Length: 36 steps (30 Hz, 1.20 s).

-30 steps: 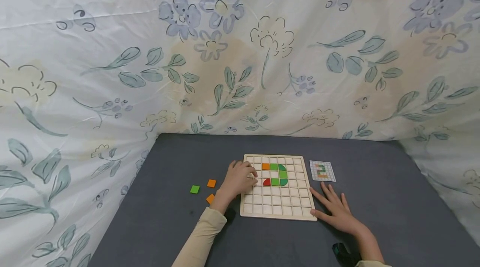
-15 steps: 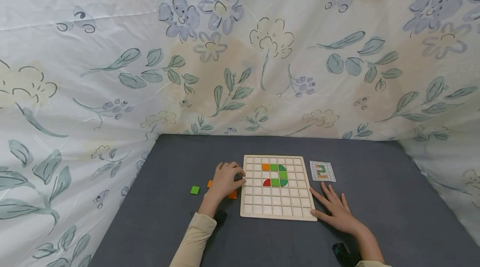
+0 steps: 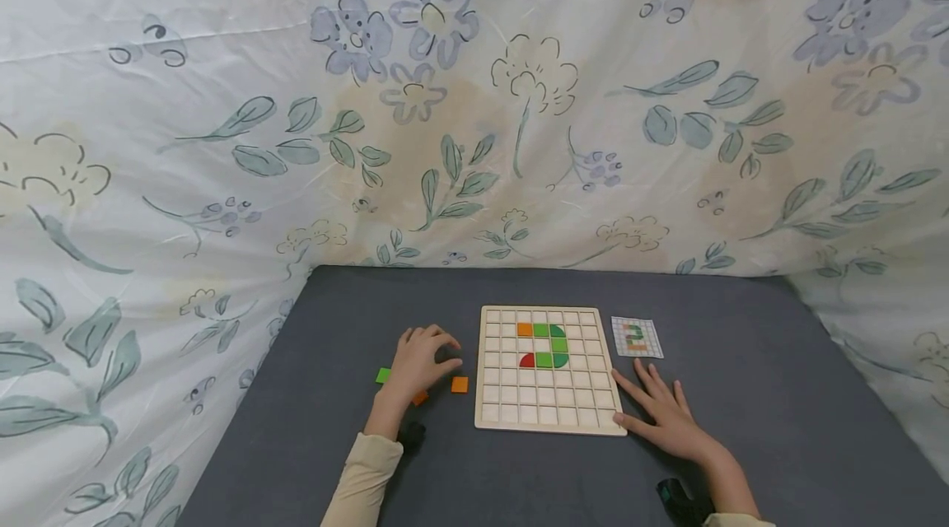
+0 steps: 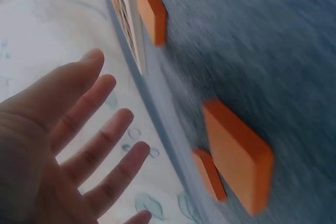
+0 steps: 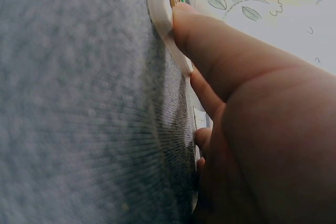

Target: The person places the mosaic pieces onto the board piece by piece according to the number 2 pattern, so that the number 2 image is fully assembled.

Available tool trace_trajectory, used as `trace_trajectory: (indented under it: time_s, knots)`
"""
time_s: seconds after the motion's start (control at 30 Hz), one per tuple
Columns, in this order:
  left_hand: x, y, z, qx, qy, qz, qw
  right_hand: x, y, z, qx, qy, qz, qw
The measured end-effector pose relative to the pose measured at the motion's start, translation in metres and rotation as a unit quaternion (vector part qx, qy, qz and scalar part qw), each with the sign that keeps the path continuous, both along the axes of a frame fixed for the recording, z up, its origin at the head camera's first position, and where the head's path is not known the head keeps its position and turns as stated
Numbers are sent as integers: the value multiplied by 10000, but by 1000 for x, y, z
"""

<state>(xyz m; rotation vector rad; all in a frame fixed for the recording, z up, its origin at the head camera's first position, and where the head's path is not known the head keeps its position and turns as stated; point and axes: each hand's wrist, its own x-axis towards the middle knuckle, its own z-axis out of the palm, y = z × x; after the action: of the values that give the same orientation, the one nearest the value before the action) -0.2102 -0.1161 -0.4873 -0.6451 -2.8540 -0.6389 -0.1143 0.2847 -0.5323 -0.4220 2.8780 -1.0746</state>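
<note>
My left hand (image 3: 421, 358) hovers left of the wooden grid board (image 3: 549, 395), fingers spread and loosely bent. The left wrist view shows nothing in the left hand (image 4: 79, 145). Below it lie a loose orange square tile (image 3: 460, 384) near the board's left edge and another orange tile (image 3: 420, 398), partly covered. A green square tile (image 3: 382, 376) shows beside the wrist. One more orange tile (image 4: 209, 176) appears in the left wrist view. My right hand (image 3: 667, 416) rests at the board's right side, its thumb on the lower corner and fingers spread.
On the board sit an orange tile (image 3: 525, 329), several green tiles (image 3: 544, 360) and a red rounded tile (image 3: 527, 360). A small pattern card (image 3: 635, 338) lies right of the board. Floral cloth (image 3: 474, 99) hangs behind the dark table (image 3: 356, 305).
My left hand has moved left from the board's left edge to above the loose tiles. An orange tile now lies close beside the board. The right hand stays in place.
</note>
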Motion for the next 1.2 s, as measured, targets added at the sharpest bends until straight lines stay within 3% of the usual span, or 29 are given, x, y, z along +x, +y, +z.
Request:
trace_trajectory:
  time_s: [0.5, 1.2]
  knots:
    - [8, -48, 0, 226, -452, 473, 9976, 1, -1, -1, 68, 117, -17, 9999]
    - [9, -101, 1, -28, -888, 843, 9925, -1, 0, -2, 93, 113, -19, 9999]
